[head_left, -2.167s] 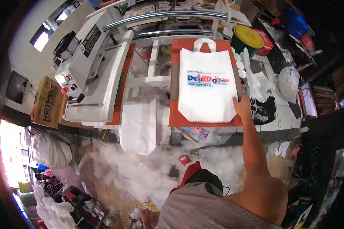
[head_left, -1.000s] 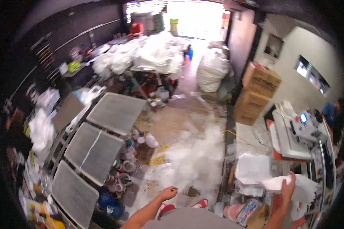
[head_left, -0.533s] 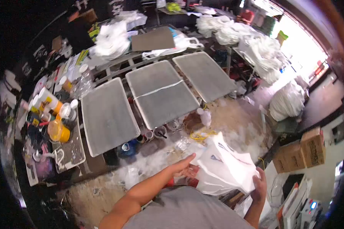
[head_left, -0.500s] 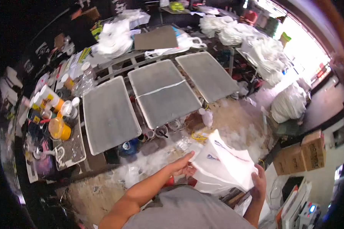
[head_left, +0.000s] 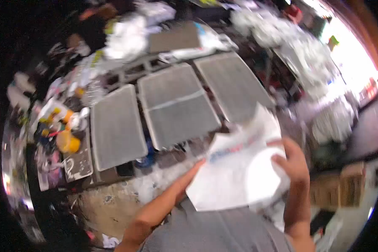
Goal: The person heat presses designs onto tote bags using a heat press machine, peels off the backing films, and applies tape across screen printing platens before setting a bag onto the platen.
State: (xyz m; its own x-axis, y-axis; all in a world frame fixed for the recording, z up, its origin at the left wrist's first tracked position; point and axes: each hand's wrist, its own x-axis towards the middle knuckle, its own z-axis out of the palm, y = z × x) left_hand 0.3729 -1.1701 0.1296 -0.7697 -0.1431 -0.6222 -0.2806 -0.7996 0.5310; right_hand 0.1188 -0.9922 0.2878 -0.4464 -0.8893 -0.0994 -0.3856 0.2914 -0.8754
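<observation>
A white printed sheet [head_left: 235, 180], thin and bag-like, is spread in front of my chest, with smeared blue and red print near its top. My right hand [head_left: 293, 161] grips its right edge, thumb and fingers bent over the front. At the left edge is my left hand [head_left: 194, 171], closed on the sheet with most of its fingers hidden behind it. Whether it is one layer or several I cannot tell. Beyond it lie three grey flat panels with pale rims: the left panel [head_left: 118, 130], the middle panel [head_left: 182, 119] and the right panel [head_left: 235, 84].
A white strip [head_left: 176, 102] crosses the middle panel. Yellow tub [head_left: 68, 142] and bottles crowd the left side. White plastic piles [head_left: 128, 40] lie behind the panels, more piles [head_left: 308, 63] at the right. Cardboard boxes [head_left: 336, 187] stand low right. A brown board [head_left: 175, 38] lies at the back.
The white printed sheet has been raised and opened out flatter. My right hand moved up along its edge; my left hand slid behind its left edge. The view shifted and blurred.
</observation>
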